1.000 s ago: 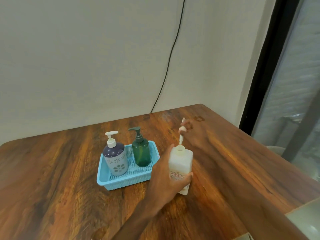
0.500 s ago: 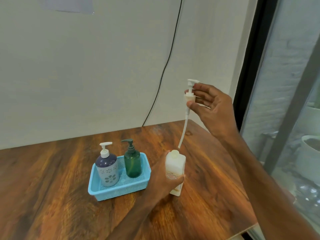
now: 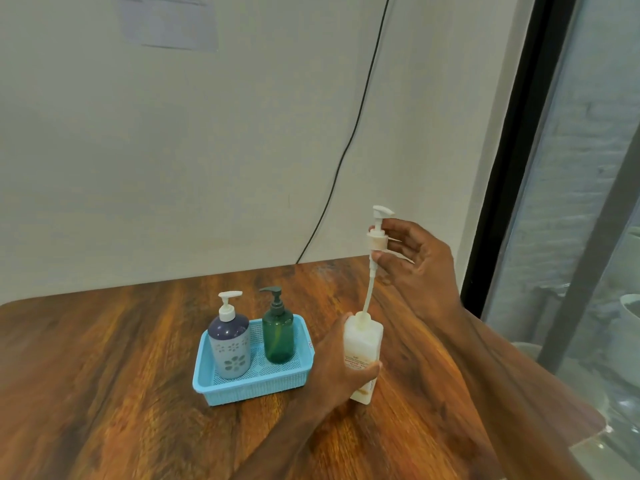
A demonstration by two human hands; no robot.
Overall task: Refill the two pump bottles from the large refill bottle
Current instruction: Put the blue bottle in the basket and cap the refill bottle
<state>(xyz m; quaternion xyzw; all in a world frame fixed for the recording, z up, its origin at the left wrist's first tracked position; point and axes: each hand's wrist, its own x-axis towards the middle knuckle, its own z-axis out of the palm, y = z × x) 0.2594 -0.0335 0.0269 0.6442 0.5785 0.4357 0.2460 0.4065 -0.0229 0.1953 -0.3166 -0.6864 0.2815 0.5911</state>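
The large white refill bottle (image 3: 364, 344) stands on the wooden table (image 3: 104, 393), and my left hand (image 3: 337, 370) grips its body. My right hand (image 3: 414, 258) pinches the white pump head (image 3: 378, 233) above it. The pump's long tube (image 3: 367, 292) still reaches down into the bottle's open neck. To the left, a light blue basket (image 3: 254, 386) holds a dark purple pump bottle with a white pump (image 3: 229, 337) and a green pump bottle with a dark pump (image 3: 278, 330), both upright with pumps on.
A black cable (image 3: 349, 140) runs down the pale wall to the table's back edge. A dark window frame (image 3: 512, 150) and glass stand at the right, close to the table's right edge. A paper sheet (image 3: 169, 19) hangs on the wall.
My right hand has lifted the pump out of the refill bottle's neck, drawing the tube upward. My left hand has kept its grip on the bottle. The view has shifted.
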